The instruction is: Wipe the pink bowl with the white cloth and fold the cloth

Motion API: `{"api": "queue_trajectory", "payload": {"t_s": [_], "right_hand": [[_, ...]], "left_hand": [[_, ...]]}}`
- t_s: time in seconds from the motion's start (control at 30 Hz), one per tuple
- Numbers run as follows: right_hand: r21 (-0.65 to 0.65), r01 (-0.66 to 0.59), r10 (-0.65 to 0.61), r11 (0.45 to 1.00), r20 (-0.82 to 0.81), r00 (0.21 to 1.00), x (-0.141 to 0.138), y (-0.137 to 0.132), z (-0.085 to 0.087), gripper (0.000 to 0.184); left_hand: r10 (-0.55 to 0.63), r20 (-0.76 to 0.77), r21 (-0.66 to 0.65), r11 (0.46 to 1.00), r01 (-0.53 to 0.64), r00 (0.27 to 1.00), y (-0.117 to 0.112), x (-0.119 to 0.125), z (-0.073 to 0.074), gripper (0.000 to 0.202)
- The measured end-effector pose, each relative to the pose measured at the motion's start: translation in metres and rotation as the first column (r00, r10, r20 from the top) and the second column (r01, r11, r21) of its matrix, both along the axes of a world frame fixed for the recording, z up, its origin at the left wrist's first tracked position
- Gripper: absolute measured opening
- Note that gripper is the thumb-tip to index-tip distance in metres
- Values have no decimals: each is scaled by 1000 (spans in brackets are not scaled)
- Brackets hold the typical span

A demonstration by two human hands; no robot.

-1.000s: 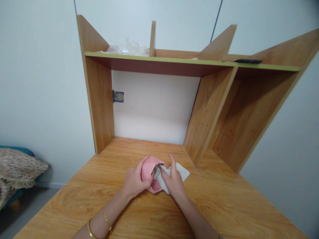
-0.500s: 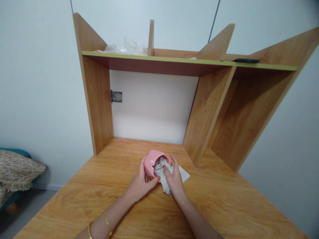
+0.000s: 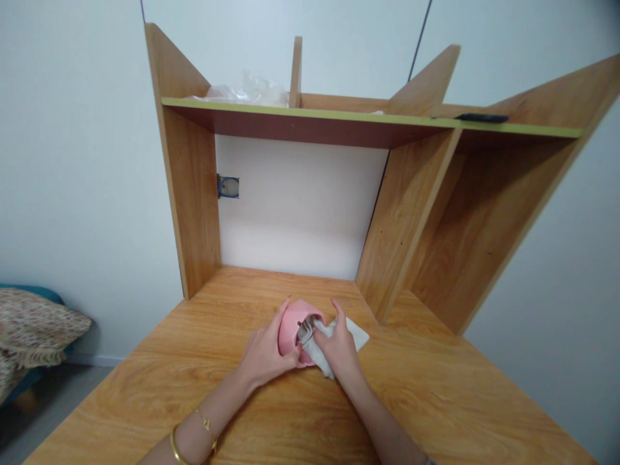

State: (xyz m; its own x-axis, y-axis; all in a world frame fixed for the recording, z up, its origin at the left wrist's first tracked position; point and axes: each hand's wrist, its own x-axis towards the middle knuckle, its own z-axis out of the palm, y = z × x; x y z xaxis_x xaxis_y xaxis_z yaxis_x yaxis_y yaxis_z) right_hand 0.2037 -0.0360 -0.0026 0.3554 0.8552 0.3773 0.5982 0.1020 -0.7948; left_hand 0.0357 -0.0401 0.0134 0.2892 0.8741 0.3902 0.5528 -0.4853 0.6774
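Your left hand [image 3: 267, 354] has its grip closed around the pink container [image 3: 289, 328], fingers along the far side and thumb at the near rim. The container is tipped on its side just over or on the tabletop [image 3: 436, 400], which of the two you cannot tell from this view, with its mouth turned toward your right hand [image 3: 343, 350]. That hand's grip is grasping the light grey cloth [image 3: 318, 355], part of which is bunched inside the mouth while another part spreads out beyond your knuckles to the right. A small dark notch shows near the container's rim.

On your left forearm you wear a chain bracelet [image 3: 206, 424] and a gold bangle [image 3: 175, 449]. Behind the tabletop stands a wooden hutch [image 3: 194, 206]; its shelf [image 3: 339, 115] carries a clear plastic bag [image 3: 252, 92] at the left and a flat black object [image 3: 482, 118] at the right. A fringed throw [image 3: 39, 323] lies off to your left.
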Motion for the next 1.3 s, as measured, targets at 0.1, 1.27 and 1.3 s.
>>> {"api": "queue_trajectory", "payload": {"t_s": [0.1,1.27,1.3], "right_hand": [[-4,-50,50,999,12,999,-3,-3,1,65],[159,45,-29,986,-104,994,9,2,4,56],[156,55,-35,986,-126,991,9,3,4,55]], "left_hand": [[-3,20,37,999,2,1000,1,-2,0,77],[116,635,-205,979,22,764,26,17,-29,47],[145,652,-235,972,16,744,27,16,-29,48]]}}
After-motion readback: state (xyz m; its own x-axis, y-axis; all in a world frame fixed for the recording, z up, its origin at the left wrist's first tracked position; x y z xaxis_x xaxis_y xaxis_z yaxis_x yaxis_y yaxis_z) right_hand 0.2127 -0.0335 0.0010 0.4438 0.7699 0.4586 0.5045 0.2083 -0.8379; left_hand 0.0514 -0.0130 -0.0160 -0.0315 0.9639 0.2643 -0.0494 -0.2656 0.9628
